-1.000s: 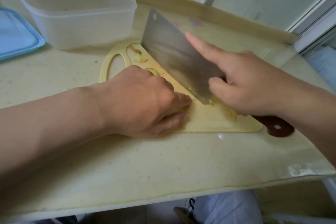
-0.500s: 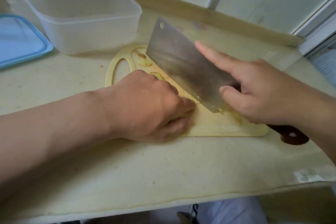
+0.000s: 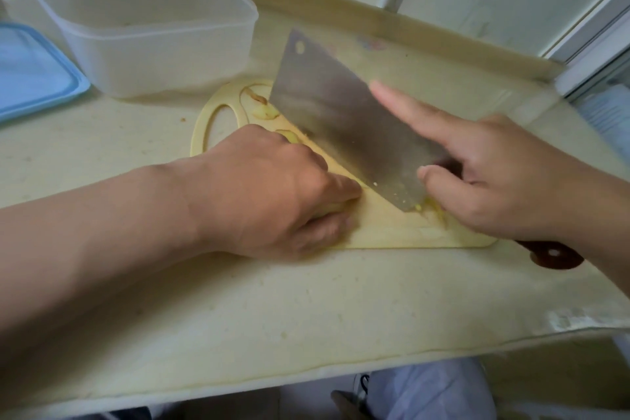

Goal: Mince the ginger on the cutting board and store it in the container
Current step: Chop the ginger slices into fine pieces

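The left hand lay knuckles-up on the cutting board, fingers curled down and clamped over a piece of ginger. Most of that piece was hidden, with only a yellow edge showing past the knuckles. The right hand gripped the cleaver at the handle end, pinching the blade between a forefinger laid straight along its far face and a thumb on the near face. The blade's edge rested on the board just right of the left fingertips.

A few minced bits lay by the blade's heel, and peeled slices sat at the board's far left. The container stood far left beyond the board, open, beside its blue lid.

Ginger of this kind was probably firm, fibrous and damp where cut, so it could skid under pressure. Holding it from above with the fingertips tucked behind the knuckles seemed the safe grip.
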The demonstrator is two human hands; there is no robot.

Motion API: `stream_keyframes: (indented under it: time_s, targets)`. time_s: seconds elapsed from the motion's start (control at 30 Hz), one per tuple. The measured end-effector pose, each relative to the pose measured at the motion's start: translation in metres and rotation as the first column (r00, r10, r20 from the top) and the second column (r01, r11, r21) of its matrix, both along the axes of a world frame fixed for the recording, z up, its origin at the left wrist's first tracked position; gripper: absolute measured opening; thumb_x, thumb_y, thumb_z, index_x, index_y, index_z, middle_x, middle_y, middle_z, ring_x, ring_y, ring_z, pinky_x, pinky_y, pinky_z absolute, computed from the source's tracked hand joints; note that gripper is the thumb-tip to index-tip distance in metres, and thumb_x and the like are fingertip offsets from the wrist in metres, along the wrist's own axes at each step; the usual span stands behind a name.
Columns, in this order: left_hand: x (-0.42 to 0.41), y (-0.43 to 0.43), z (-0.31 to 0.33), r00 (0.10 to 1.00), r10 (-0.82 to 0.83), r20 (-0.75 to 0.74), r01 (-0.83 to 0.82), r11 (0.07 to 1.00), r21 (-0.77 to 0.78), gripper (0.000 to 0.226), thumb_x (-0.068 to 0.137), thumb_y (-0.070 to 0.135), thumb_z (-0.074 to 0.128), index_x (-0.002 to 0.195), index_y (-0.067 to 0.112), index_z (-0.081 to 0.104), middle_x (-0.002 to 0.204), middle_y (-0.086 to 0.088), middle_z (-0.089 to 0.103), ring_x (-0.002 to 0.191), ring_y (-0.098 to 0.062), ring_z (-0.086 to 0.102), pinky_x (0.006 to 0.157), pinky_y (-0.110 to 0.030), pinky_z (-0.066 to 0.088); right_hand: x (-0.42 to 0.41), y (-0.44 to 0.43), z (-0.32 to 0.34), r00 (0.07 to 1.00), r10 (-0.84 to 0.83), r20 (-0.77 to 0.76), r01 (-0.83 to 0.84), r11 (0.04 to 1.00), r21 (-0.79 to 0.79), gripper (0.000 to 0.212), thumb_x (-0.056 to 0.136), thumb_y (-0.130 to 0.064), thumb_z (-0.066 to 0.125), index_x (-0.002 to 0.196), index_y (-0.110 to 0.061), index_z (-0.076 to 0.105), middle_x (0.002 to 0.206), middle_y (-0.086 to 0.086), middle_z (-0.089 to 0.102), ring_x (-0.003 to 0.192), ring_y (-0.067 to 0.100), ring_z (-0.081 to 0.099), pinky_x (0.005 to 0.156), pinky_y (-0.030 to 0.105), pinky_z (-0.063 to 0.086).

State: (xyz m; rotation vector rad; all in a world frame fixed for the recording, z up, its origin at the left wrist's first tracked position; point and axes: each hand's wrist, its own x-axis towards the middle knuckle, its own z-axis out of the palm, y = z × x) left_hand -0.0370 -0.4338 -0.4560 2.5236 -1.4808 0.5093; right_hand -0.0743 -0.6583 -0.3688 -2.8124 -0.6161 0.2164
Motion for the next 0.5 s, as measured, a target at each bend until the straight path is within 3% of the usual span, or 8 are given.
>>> stream_keyframes:
  time_s: [0.07,0.1,0.17,0.27,0.43,0.5]
  targets:
    - [0.000,0.000,0.001,1.000,-0.006,-0.017,0.006,1.000,-0.010,0.067,0.087,0.064,0.010,0.130,0.036,0.054,0.093,0.004,0.068,0.083,-0.030,0.068,0.070,-0.037,0.055,0.015,0.013,0.001,0.999,0.048,0.007,-0.047,0.996,-0.072,0.087,0.095,-0.005,0.049,0.163,-0.047,0.013,0.054,-0.045,0.048,0.048,0.001,0.054,0.053,0.008,0.040]
    - [0.000,0.000,0.001,0.999,-0.014,-0.032,0.013,1.000,-0.017,0.065,0.088,0.064,0.012,0.129,0.036,0.056,0.091,0.004,0.069,0.081,-0.031,0.068,0.068,-0.037,0.054,0.023,0.019,0.002,0.999,0.052,0.011,-0.051,0.995,-0.090,0.088,0.095,-0.007,0.049,0.163,-0.048,0.010,0.056,-0.046,0.048,0.052,0.001,0.056,0.056,0.012,0.044]
    - [-0.001,0.000,0.002,0.999,-0.020,-0.046,0.019,1.000,-0.022,0.063,0.090,0.063,0.015,0.126,0.036,0.059,0.086,0.004,0.069,0.075,-0.032,0.068,0.064,-0.036,0.053,0.034,0.030,0.000,0.999,0.037,0.021,-0.035,0.995,-0.089,0.090,0.095,-0.010,0.047,0.161,-0.054,0.006,0.058,-0.035,0.056,0.057,0.008,0.058,0.059,0.022,0.048]
    - [-0.001,0.001,0.003,0.999,-0.015,-0.029,0.014,1.000,-0.022,0.066,0.089,0.064,0.011,0.128,0.037,0.057,0.089,0.004,0.069,0.078,-0.031,0.068,0.065,-0.035,0.053,0.032,0.032,-0.005,0.998,0.009,0.067,-0.007,1.000,-0.027,0.089,0.094,-0.009,0.047,0.162,-0.052,0.009,0.060,-0.023,0.058,0.057,0.013,0.055,0.056,0.025,0.045]
    - [-0.001,0.001,0.002,1.000,-0.009,0.005,0.009,1.000,0.013,0.067,0.087,0.064,0.007,0.132,0.037,0.049,0.098,0.005,0.067,0.087,-0.028,0.067,0.072,-0.036,0.055,0.003,0.007,-0.008,0.997,-0.020,0.072,0.017,0.999,0.045,0.088,0.095,-0.002,0.051,0.164,-0.045,0.015,0.051,-0.004,0.048,0.040,0.013,0.042,0.044,0.013,0.032]
    - [0.000,0.001,0.001,1.000,-0.005,0.001,0.005,1.000,0.024,0.065,0.088,0.063,0.008,0.132,0.037,0.048,0.098,0.005,0.067,0.087,-0.028,0.067,0.072,-0.036,0.054,-0.003,0.004,-0.008,0.998,-0.020,0.056,0.017,0.998,0.054,0.087,0.095,-0.001,0.051,0.163,-0.044,0.017,0.052,-0.006,0.048,0.039,0.011,0.042,0.045,0.009,0.031]
